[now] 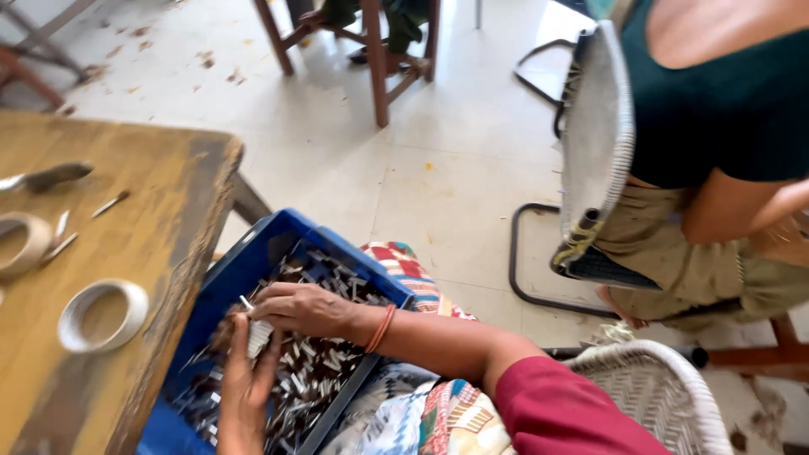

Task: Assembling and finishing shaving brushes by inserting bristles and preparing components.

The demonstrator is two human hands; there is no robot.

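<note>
Blue crate rests on your lap, so the small sticks stay close. Your left hand lies open, cupping a white bundle, and your right hand curls on top so it cannot slip.

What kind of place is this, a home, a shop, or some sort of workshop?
Most likely a small handcraft workshop. A blue plastic crate full of small dark sticks sits by a worn wooden table holding tape rolls. Both hands, right hand and left hand, sort the sticks; scraps litter the tiled floor.

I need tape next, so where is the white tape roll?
The white tape roll lies flat on the wooden table, at the left, just left of the blue crate.
</note>
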